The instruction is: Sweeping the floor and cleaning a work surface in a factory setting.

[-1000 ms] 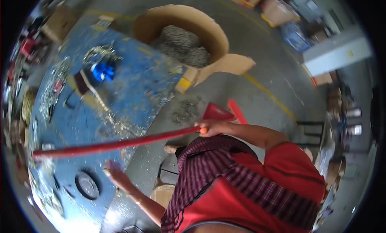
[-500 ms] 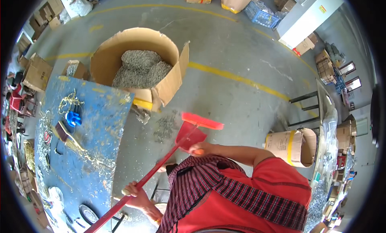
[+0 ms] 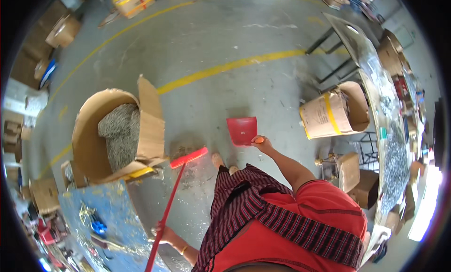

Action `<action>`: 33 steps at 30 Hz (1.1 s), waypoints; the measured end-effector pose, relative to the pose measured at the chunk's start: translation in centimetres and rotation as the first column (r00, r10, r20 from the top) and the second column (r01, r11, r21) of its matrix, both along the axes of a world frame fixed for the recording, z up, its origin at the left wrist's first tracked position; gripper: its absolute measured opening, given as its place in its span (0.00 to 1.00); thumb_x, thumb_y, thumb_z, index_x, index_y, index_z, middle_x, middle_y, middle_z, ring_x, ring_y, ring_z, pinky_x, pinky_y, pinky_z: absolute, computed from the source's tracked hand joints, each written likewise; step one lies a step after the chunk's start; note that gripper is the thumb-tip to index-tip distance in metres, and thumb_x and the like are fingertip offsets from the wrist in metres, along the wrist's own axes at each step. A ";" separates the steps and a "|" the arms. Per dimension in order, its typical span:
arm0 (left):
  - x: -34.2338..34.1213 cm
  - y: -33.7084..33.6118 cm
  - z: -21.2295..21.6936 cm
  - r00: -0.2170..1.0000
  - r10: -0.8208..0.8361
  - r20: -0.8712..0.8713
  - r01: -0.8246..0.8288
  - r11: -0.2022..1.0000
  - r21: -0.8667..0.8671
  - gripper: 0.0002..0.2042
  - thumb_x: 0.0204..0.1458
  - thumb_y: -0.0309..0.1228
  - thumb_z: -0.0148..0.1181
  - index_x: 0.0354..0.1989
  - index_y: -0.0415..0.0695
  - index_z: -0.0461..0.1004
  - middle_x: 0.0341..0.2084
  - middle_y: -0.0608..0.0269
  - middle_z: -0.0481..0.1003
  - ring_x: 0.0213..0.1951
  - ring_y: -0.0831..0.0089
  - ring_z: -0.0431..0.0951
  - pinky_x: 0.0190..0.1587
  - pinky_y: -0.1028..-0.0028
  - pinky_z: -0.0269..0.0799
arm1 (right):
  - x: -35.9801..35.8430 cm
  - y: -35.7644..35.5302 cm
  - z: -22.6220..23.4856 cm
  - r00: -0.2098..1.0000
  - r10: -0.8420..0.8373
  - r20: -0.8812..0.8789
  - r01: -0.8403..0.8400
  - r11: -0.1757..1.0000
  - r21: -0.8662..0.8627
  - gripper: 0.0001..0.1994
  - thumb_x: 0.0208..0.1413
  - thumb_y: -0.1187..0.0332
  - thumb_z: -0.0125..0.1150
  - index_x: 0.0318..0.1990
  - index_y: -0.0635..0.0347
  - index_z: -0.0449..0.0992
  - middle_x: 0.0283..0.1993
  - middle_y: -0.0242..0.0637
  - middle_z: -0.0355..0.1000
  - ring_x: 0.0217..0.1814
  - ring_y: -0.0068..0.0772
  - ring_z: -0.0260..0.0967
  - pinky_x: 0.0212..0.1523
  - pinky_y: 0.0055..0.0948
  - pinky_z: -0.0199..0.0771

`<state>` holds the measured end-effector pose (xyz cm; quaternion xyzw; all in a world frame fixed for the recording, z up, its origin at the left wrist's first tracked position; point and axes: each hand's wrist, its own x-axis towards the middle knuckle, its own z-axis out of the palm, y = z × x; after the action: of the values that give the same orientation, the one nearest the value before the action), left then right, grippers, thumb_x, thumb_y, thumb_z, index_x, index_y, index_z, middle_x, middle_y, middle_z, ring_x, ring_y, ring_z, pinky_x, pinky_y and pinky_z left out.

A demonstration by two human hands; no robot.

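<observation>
My left hand is closed around the long red handle of a broom. The broom's bright red head is down by the floor at a patch of grey debris, beside the big carton. In my right hand is the short handle of a red dustpan, its orange end showing at the fist. The pan is held out ahead of me, to the right of the broom head and apart from it. A few small pale specks show in the pan.
A large carton of grey metal-like bits stands left, flap raised. Before it is a blue worktable with a blue object and brush. A taped carton and small stool stand right, beside a long cluttered table.
The broom head has come down left of the dustpan, toward the debris. The dustpan, earlier behind the broom head, is now out to the right. My view has turned right.
</observation>
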<state>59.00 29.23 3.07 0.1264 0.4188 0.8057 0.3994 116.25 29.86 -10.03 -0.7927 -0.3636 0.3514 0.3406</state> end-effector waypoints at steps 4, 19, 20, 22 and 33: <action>-2.0 8.0 -0.1 0.976 -0.083 0.203 0.087 0.996 -0.014 0.28 0.50 0.59 0.39 0.14 0.46 0.65 0.09 0.65 0.59 0.22 0.69 0.64 0.37 0.67 0.62 | 4.5 -3.8 -0.9 0.964 -0.264 0.020 0.263 0.964 0.035 0.12 0.41 0.61 0.69 0.28 0.56 0.74 0.26 0.30 0.72 0.27 0.21 0.64 0.32 0.25 0.69; 33.0 33.5 12.6 0.761 -0.648 0.024 0.646 0.754 -0.115 0.27 0.52 0.56 0.42 0.17 0.42 0.67 0.10 0.63 0.63 0.16 0.72 0.62 0.25 0.75 0.58 | 9.3 -5.5 -7.5 0.821 -0.570 0.034 0.469 0.639 -0.610 0.32 0.43 0.48 0.63 0.48 0.65 0.68 0.32 0.45 0.73 0.26 0.33 0.71 0.26 0.30 0.71; 35.1 34.3 14.0 0.774 -0.633 -0.003 0.629 0.769 -0.111 0.27 0.52 0.56 0.42 0.17 0.42 0.67 0.10 0.63 0.63 0.16 0.72 0.62 0.25 0.75 0.58 | 9.0 -0.9 1.1 0.848 -0.427 -0.313 0.060 0.665 -0.744 0.32 0.43 0.48 0.63 0.50 0.64 0.66 0.34 0.47 0.72 0.31 0.35 0.72 0.31 0.31 0.72; 39.1 35.7 15.8 0.607 -0.788 0.102 0.793 0.608 -0.026 0.29 0.49 0.62 0.41 0.18 0.45 0.69 0.08 0.64 0.63 0.15 0.73 0.61 0.26 0.75 0.59 | 6.1 4.0 6.8 0.997 -0.067 0.049 0.077 0.970 -0.232 0.30 0.44 0.50 0.62 0.50 0.64 0.67 0.42 0.50 0.70 0.44 0.43 0.69 0.47 0.36 0.68; 57.6 49.9 22.7 0.428 -0.790 -0.439 0.861 0.504 -0.068 0.34 0.54 0.61 0.23 0.22 0.43 0.67 0.15 0.65 0.64 0.21 0.70 0.61 0.34 0.68 0.62 | 17.4 44.2 13.5 0.953 0.224 0.204 -0.296 0.833 0.468 0.07 0.36 0.66 0.59 0.25 0.57 0.72 0.23 0.39 0.69 0.28 0.47 0.68 0.30 0.41 0.68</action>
<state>116.61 79.13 25.80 0.5161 0.3078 0.4893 0.6321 133.63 74.06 3.48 -0.6450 -0.5687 0.2334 0.4540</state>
